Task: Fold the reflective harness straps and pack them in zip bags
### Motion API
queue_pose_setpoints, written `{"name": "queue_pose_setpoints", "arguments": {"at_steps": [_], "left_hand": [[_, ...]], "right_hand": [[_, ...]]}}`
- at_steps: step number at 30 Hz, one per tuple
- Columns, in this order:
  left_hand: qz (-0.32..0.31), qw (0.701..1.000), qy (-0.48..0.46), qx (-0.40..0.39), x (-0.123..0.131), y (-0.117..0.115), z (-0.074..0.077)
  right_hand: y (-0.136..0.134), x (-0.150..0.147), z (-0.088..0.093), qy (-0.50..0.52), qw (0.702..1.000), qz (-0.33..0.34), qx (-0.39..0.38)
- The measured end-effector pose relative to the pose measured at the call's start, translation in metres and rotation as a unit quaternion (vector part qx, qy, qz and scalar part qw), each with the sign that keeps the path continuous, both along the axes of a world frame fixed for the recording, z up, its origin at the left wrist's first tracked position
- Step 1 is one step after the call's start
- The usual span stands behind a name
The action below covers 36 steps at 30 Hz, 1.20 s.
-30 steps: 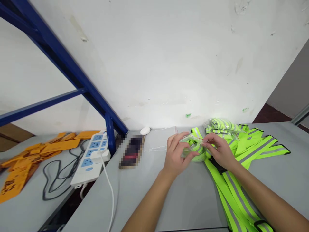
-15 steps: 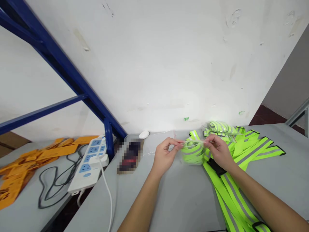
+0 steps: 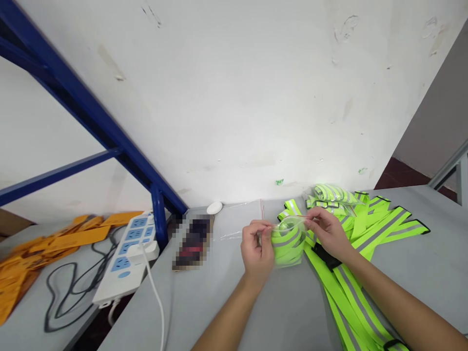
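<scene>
Left hand point(image 3: 258, 252) and right hand point(image 3: 328, 232) pinch opposite edges of a clear zip bag point(image 3: 288, 225), its mouth stretched open over a rolled hi-vis vest point(image 3: 288, 246)

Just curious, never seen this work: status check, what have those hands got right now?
Left hand and right hand pinching clear plastic bag at its top. Rolled lime reflective strap inside. Loose lime reflective straps alongside, below right hand.
</scene>
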<state>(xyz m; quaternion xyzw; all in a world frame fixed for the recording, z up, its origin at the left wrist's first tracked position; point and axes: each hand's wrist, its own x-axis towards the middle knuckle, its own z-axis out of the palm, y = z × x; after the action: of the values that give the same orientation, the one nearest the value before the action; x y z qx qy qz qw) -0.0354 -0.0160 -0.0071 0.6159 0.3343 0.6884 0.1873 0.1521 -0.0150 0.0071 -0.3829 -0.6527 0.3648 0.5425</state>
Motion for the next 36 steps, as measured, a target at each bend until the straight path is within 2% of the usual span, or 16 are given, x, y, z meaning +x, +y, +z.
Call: {"name": "queue_pose_setpoints", "arguments": {"at_steps": [4,12,17,19,21,24,28,31,33,36], "left_hand": [[0.006,1.0,-0.018,0.002,0.002,0.0,-0.001],[-0.029,0.999,-0.013,0.026,0.005,-0.001,-0.004],[-0.043,0.998,-0.025,0.038,0.007,-0.003,-0.005],[-0.084,0.996,-0.034,-0.002,0.006,-0.004,-0.002],[-0.131,0.988,-0.014,-0.079,0.004,-0.004,0.002],[-0.145,0.971,0.024,-0.187,0.001,-0.002,0.008],[-0.19,0.949,-0.002,-0.251,-0.002,0.005,0.008],[-0.208,0.942,-0.008,-0.265,-0.001,0.007,0.007],[-0.205,0.942,0.01,-0.265,0.001,0.005,0.008],[-0.212,0.94,0.04,-0.265,0.005,-0.001,0.009]], "right_hand": [[-0.001,0.002,0.002,-0.007,0.999,0.002,0.033],[-0.004,-0.001,0.011,-0.04,0.999,0.01,0.011],[-0.009,-0.005,0.014,-0.041,0.998,-0.021,0.049],[-0.009,-0.006,0.013,-0.044,0.997,-0.032,0.051],[-0.008,-0.005,0.011,-0.046,0.997,-0.04,0.04],[-0.005,-0.002,0.008,-0.05,0.998,-0.045,0.014],[-0.001,0.003,0.008,-0.066,0.998,-0.017,0.012],[-0.004,0.003,0.011,-0.092,0.994,-0.002,0.054],[-0.008,0.001,0.014,-0.119,0.987,-0.024,0.105],[-0.016,-0.002,0.018,-0.188,0.957,-0.064,0.211]]}}
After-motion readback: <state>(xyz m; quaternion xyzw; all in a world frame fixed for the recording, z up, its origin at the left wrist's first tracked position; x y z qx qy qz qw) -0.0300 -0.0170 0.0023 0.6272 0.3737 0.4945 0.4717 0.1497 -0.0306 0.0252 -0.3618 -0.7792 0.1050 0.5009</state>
